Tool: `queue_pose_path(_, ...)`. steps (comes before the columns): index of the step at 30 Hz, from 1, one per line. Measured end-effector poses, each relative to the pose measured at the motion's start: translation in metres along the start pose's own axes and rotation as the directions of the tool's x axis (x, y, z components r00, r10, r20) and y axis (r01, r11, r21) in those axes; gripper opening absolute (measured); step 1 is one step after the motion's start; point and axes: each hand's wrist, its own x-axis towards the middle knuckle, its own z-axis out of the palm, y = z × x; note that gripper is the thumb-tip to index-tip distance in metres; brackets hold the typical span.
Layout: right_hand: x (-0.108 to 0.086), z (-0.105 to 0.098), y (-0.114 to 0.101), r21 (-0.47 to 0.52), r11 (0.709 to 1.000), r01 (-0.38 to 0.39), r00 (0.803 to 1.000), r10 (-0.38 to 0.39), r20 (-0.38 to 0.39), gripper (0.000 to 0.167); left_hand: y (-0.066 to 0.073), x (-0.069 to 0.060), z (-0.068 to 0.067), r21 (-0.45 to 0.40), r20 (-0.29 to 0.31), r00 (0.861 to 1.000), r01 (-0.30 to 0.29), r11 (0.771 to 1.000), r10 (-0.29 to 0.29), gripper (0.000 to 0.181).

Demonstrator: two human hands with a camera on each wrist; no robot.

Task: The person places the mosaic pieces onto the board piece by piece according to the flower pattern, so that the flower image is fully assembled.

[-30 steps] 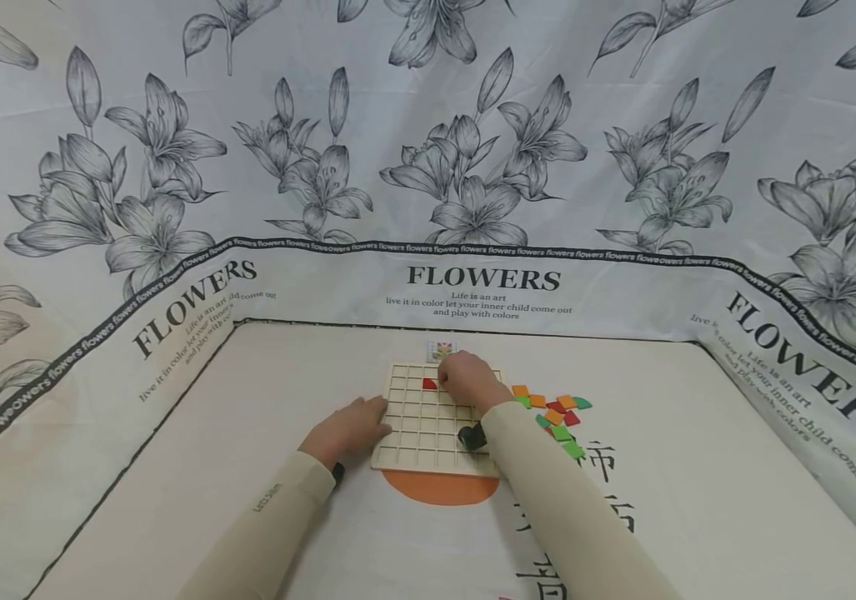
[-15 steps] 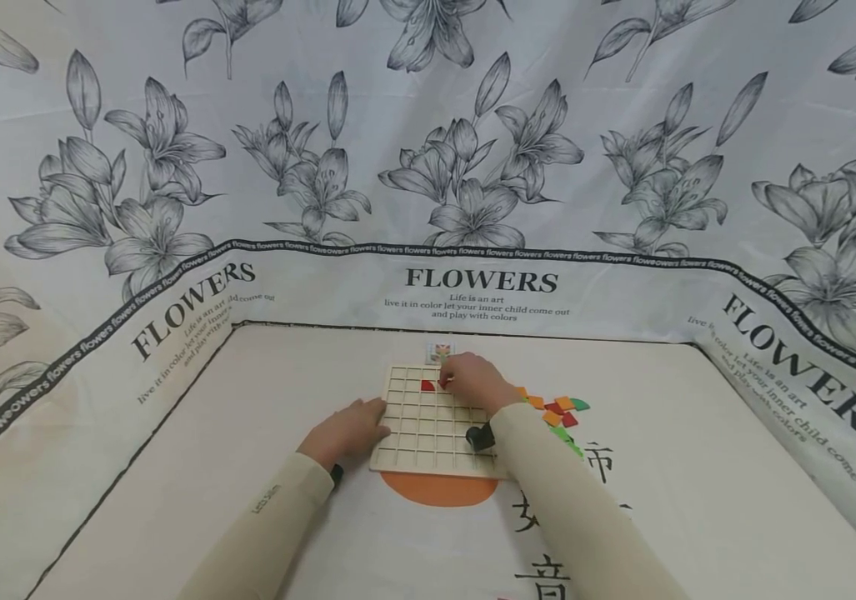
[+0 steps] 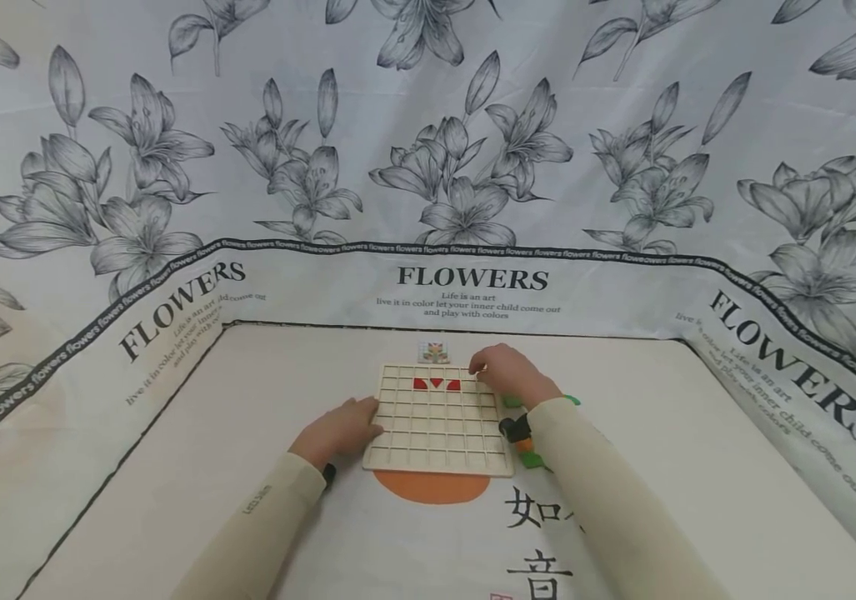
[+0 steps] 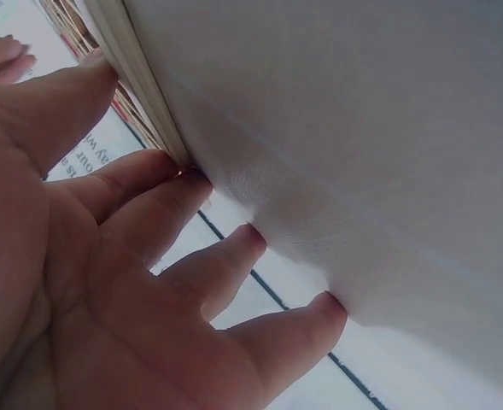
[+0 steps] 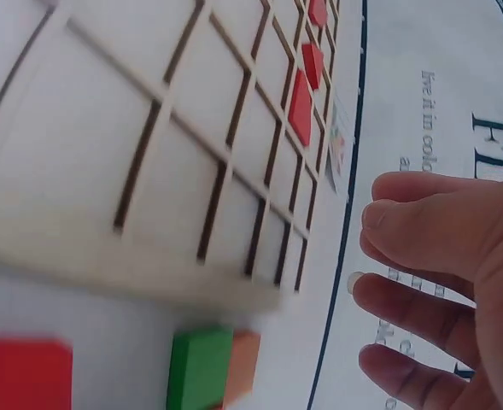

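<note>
A pale wooden grid board (image 3: 428,444) lies on the table. Three red pieces sit in one row near its far edge: a quarter-round (image 3: 419,384), a triangle (image 3: 437,383) and another quarter-round (image 3: 453,385). My left hand (image 3: 337,432) rests against the board's left edge; in the left wrist view its thumb and fingertips touch the edge and the tablecloth. Above the board's far right corner hovers my right hand (image 3: 513,372), its thumb and index finger close together. The right wrist view shows nothing between those fingers.
Beyond the board lies a small picture card (image 3: 434,352). To the right, loose coloured pieces, among them a green one (image 5: 198,367) and a red one (image 5: 20,376), are partly hidden by my right arm. Flower-printed cloth walls (image 3: 473,317) rise behind the table.
My right hand has let go of a red piece and moved right, off the row. All three red pieces now show. My left hand has stayed at the board's edge.
</note>
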Motion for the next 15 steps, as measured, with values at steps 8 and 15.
queue_pose_path(8,-0.015,-0.004,0.029,0.047,0.993,-0.107,0.994,0.105,0.038,0.024,-0.004,0.002,0.002,0.010,-0.014,1.000,-0.008,1.000,0.008,0.062)
queue_pose_path(15,-0.029,-0.002,0.045,0.080,0.979,-0.188,0.980,0.182,0.076,0.026,-0.002,0.001,0.001,0.007,-0.009,1.000,-0.011,1.000,0.012,0.060)
